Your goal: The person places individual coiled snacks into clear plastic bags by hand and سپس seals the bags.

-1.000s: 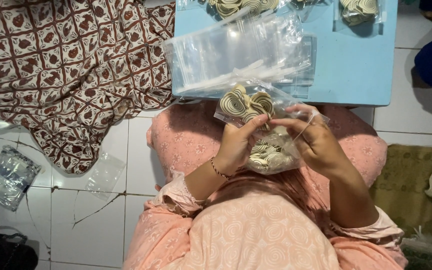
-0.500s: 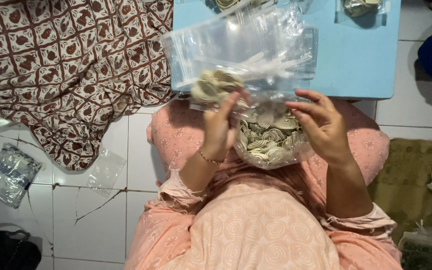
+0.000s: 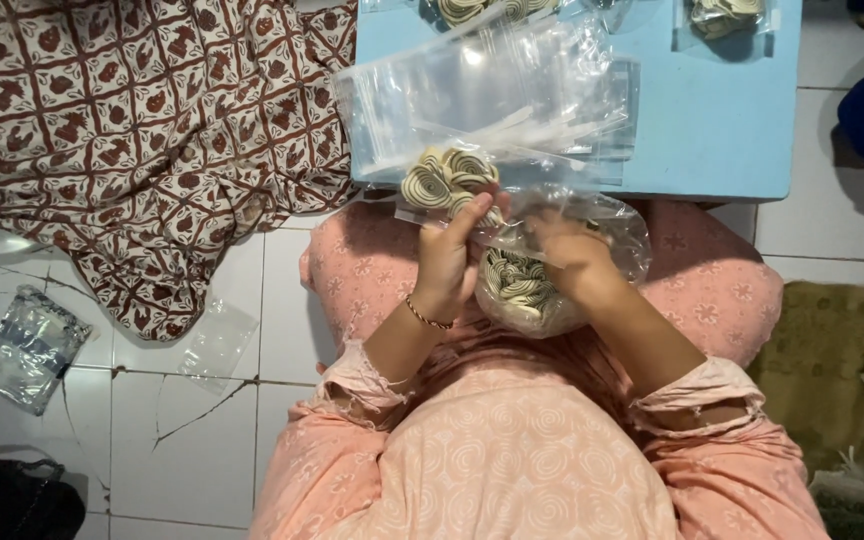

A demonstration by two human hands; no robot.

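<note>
My left hand [image 3: 449,262] holds a small clear packet of cream-and-dark spiral snacks [image 3: 449,179] up by its lower edge, just in front of the blue table. My right hand [image 3: 572,258] reaches into a large clear bag of the same spiral snacks [image 3: 522,290] resting on my lap, fingers closed inside the bag's mouth. A pile of empty clear plastic bags [image 3: 492,85] lies on the blue table [image 3: 722,120] right beyond both hands.
Filled snack packets [image 3: 722,15] sit at the table's far edge. A brown patterned cloth [image 3: 122,130] covers the floor at left. A loose clear bag [image 3: 217,340] and a shiny packet [image 3: 27,345] lie on the white tiles. A green mat [image 3: 842,370] is at right.
My left hand lifted the small packet of spirals from the big bag up to the table edge. My right hand moved from beside the big bag into its mouth.
</note>
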